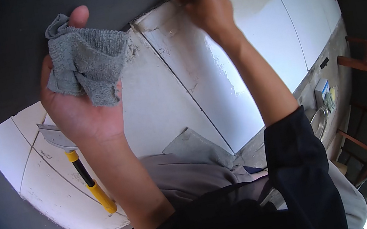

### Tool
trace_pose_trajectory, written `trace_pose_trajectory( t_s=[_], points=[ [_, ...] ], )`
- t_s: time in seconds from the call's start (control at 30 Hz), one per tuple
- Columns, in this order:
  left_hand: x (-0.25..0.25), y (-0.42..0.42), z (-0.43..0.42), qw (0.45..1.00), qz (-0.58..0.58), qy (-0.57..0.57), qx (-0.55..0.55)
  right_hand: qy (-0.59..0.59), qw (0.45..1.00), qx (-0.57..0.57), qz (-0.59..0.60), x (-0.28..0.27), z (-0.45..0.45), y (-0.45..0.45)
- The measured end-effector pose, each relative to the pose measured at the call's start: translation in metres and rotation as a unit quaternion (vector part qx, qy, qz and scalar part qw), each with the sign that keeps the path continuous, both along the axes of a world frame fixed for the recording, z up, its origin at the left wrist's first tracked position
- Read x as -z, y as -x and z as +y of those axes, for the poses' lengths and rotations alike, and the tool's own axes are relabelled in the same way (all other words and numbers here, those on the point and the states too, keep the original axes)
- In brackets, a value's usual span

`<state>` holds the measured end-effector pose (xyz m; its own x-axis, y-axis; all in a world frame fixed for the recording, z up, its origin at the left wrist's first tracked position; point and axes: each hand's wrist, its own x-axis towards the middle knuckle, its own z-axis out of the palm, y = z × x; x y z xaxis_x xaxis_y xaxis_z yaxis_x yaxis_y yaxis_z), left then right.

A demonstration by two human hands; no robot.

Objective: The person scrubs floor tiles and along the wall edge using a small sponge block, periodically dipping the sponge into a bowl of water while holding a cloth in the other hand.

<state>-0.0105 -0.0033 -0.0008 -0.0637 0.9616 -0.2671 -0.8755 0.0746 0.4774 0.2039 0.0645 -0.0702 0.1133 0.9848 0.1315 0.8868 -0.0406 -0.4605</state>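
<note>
A crumpled grey cloth (86, 58) rests in my left hand (88, 111), raised palm up at the upper left with fingers curled around it. My right hand (210, 7) is closed and presses at the edge of a white tile (234, 72), where the tiles meet the dark wall. Whatever its fingers pinch is too hidden to name. Brownish smears and a wet shine show on the tile beneath that hand. Below my left wrist, a scraper (86, 174) with a wide metal blade and a yellow and black handle lies on the tiles.
A flat grey piece (199, 148) lies by my lap. To the right are a small blue and white box (321, 90), a metal bowl (320, 121) and a reddish-brown frame (365, 67). The dark wall (5, 66) borders the tiles.
</note>
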Motion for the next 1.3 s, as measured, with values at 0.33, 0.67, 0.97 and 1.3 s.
trace_pose_trajectory(
  t_s=[0.33, 0.67, 0.97, 1.3],
  points=[
    [0.002, -0.002, 0.001, 1.000, 0.028, 0.009, -0.009, 0.048, 0.998, -0.034, 0.003, 0.002, -0.023, 0.044],
    [0.001, -0.002, 0.001, 1.000, 0.012, 0.004, -0.008, -0.006, 0.997, 0.077, -0.030, 0.002, 0.010, -0.029],
    [-0.002, -0.006, 0.001, 0.998, 0.035, 0.035, -0.029, 0.031, 0.999, 0.011, 0.009, -0.004, 0.001, -0.005],
    [-0.002, -0.006, 0.001, 0.998, 0.041, 0.033, -0.030, 0.030, 0.999, -0.015, 0.002, -0.003, -0.014, 0.012]
  ],
)
